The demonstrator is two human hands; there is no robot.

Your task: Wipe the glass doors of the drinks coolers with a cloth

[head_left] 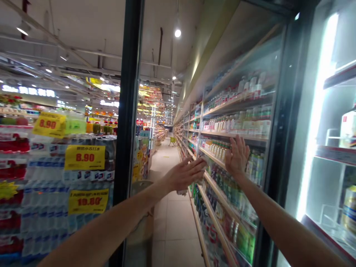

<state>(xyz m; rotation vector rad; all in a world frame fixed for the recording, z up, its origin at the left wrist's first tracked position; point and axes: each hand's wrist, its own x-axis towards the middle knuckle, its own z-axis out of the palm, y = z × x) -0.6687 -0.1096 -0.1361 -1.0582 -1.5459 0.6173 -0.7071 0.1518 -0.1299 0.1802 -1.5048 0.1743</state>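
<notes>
A glass fridge door [130, 111] with a dark frame stands swung open in front of me. My left hand [187, 173] reaches to the middle of the pane, its fingers stretched to the right. Under its palm shows a pale crumpled cloth [182, 192], mostly hidden by the hand and blurred. Further right, my right hand [237, 154] is raised against the same pane with fingers up and apart, holding nothing. Through or in the glass appear shelves of bottles [222, 148].
At right is the lit fridge interior [317, 111] with shelves and a can [349, 211]. Packs of bottled drinks [44, 200] with yellow price signs [85, 157] are stacked at left. A tiled aisle [174, 218] runs ahead, with a green cart [172, 141] far off.
</notes>
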